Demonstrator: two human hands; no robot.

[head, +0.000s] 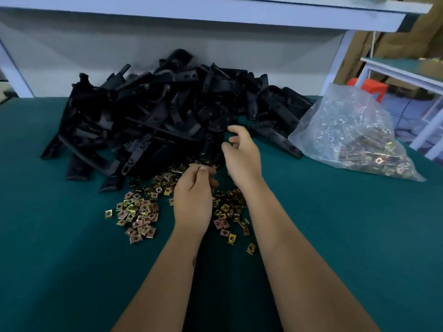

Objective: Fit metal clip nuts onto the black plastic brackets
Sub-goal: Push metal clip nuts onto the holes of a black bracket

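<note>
While the left hand (193, 197) pinches what looks like a clip nut above the scattered nuts (139, 212), the empty, loosely curled right hand (242, 155) should pick one bracket from the pile (153, 116).

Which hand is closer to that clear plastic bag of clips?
The right hand. It hovers at the bracket pile's near edge, with open mat between it and the bag. The left hand is farther, over the loose clip nuts.

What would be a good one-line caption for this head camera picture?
Two hands reach over loose metal clip nuts toward a heap of black plastic brackets on a green table.
</note>
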